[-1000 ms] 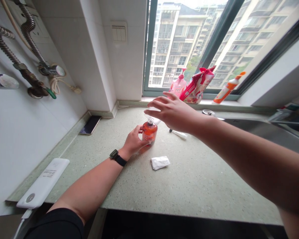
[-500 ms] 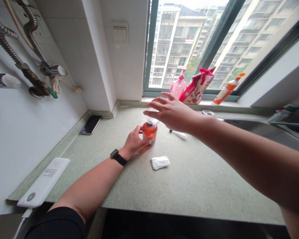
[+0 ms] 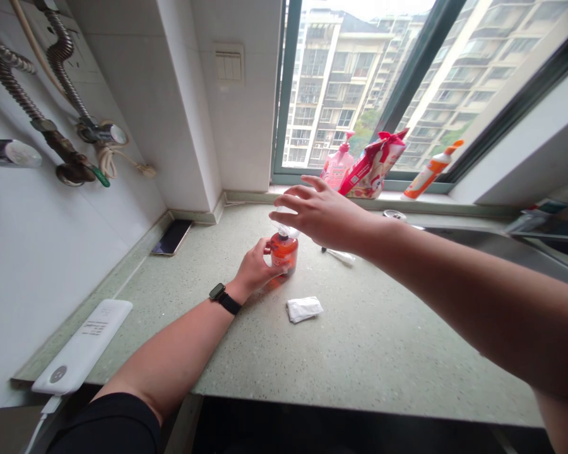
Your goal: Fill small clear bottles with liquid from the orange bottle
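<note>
A see-through bottle of orange-red liquid [image 3: 284,250] stands upright on the counter. My left hand [image 3: 256,265], with a black watch on the wrist, is wrapped round its left and front side. Above the bottle's dark neck is a clear plastic piece [image 3: 288,231], mostly hidden; its exact kind cannot be made out. My right hand [image 3: 325,214] reaches over from the right with curved fingers around this clear piece. A folded white tissue [image 3: 305,309] lies in front of the bottle. Partly behind my right forearm lies a clear slim tool with a dark end [image 3: 341,256].
On the speckled green counter [image 3: 383,353] a phone [image 3: 171,238] lies at the back left and a white power bank [image 3: 82,347] at the left edge. A pink pump bottle [image 3: 336,167], red bag [image 3: 373,167] and orange-white bottle [image 3: 430,173] line the sill. A sink [image 3: 473,243] is at right.
My right hand has shifted very slightly left above the bottle. My left hand and the bottle stay nearly where they were.
</note>
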`<state>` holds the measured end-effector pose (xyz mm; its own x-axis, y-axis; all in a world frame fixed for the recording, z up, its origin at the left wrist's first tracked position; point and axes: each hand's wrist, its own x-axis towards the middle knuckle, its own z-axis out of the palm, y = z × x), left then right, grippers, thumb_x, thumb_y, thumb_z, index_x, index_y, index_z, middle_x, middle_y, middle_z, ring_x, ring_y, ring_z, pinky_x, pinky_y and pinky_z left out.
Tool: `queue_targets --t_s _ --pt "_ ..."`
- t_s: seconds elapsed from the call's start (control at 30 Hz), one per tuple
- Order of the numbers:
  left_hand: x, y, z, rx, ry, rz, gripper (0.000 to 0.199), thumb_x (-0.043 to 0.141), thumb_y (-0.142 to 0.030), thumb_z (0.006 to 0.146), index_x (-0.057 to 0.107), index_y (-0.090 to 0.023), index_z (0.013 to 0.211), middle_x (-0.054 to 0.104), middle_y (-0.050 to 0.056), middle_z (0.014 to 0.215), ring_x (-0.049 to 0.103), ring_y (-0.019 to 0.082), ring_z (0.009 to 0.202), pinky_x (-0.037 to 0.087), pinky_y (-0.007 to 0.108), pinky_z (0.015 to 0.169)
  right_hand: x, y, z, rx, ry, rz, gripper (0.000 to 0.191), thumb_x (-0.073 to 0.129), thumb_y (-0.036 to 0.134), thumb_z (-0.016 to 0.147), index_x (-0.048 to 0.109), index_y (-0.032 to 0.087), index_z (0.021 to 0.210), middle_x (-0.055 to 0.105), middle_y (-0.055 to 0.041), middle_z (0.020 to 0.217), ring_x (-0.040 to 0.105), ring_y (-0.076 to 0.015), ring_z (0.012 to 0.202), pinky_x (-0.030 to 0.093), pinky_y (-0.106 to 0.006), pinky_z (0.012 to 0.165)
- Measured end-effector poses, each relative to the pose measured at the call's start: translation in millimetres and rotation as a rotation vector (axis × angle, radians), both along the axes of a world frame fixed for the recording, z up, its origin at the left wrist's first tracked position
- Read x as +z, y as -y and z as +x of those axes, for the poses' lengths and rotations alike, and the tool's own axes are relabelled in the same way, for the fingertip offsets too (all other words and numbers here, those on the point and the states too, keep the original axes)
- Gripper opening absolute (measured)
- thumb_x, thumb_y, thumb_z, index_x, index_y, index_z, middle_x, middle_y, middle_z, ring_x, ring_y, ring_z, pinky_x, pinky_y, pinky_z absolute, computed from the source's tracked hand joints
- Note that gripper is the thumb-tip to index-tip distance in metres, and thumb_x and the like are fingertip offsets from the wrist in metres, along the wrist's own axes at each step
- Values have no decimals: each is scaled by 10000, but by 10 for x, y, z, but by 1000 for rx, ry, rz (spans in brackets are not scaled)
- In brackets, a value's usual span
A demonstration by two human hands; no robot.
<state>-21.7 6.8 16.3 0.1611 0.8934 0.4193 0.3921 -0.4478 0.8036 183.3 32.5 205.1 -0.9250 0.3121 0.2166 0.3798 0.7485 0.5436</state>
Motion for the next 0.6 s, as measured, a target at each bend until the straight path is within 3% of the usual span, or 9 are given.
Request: queue_targets --t_s 0.6 --pt "12 9 -2 -8 -8 6 634 924 -434 801 612 -232 1314 766 109 1266 738 291 1126 599 487 1020 0 22 25 9 -1 -2 521 564 154 1014 622 328 1501 683 -69 1427 573 -310 1294 321 -575 1199"
